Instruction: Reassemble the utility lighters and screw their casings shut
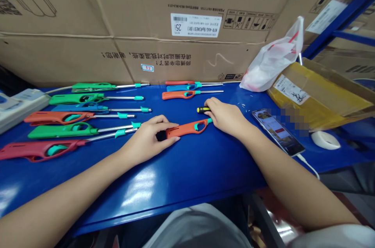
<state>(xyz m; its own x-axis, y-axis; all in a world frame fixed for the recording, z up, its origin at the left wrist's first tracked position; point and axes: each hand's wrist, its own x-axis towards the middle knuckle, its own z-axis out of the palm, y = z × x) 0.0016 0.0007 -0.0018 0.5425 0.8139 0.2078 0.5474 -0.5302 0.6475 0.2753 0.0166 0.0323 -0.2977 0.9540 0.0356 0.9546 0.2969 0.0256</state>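
Note:
An orange lighter body (187,128) with a teal trigger lies on the blue table (187,170) between my hands. My left hand (149,138) rests on its rear end, fingers curled over it. My right hand (225,117) covers its front end, fingers bent down around it; the tip is hidden. A small yellow-and-black screwdriver (202,109) lies touching my right fingers.
Several long-nosed lighters in green, blue, orange and red (73,123) lie in a row at left; three more (190,88) lie at the back. A phone (278,131), tape roll (325,140), plastic bag (272,60), power strip (20,105) and cardboard boxes (175,25) surround the work area.

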